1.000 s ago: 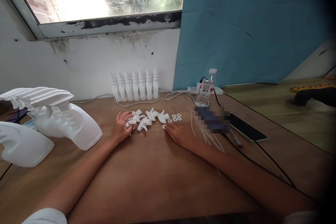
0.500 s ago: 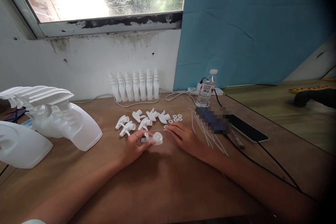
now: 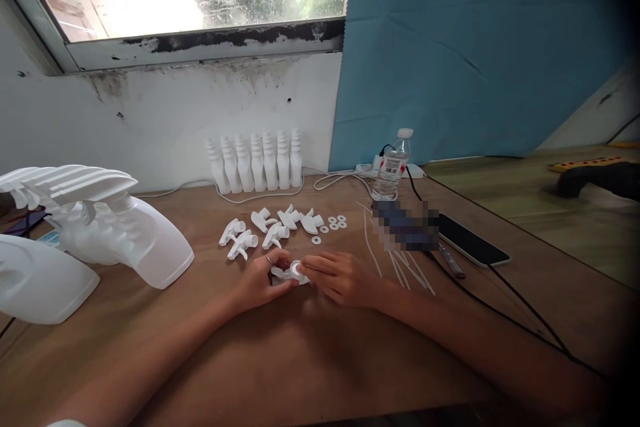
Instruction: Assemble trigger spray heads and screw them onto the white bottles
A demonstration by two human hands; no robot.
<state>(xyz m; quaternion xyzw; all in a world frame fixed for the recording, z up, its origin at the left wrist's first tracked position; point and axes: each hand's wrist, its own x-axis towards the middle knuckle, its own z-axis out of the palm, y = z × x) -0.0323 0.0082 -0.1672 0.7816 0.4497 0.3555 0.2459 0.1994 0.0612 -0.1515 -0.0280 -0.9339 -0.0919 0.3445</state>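
My left hand [image 3: 263,283], with a ring on one finger, holds a white trigger sprayer head [image 3: 281,273] lying sideways just above the table. At the sprayer's round collar, the fingers of my right hand [image 3: 340,277] are pinched together on a small white washer [image 3: 296,268], which they partly cover. Beyond my hands lie several loose trigger sprayer heads [image 3: 243,244], with one more [image 3: 311,221] towards the right. Several flat washers [image 3: 334,226] are grouped beside them, and a single washer [image 3: 316,240] lies nearest my right hand.
White spray bottles [image 3: 160,240] stand large at the left. Several slim white bottles [image 3: 271,160] line the wall. To the right are thin dip tubes [image 3: 407,270], a water bottle [image 3: 393,167], a phone [image 3: 473,240] and black cables [image 3: 525,313] along the brown table [image 3: 280,373].
My right hand has moved left and nearer, from the loose washers to the sprayer head in my left hand. The washer by its fingertips now shows uncovered. The view shifted slightly.
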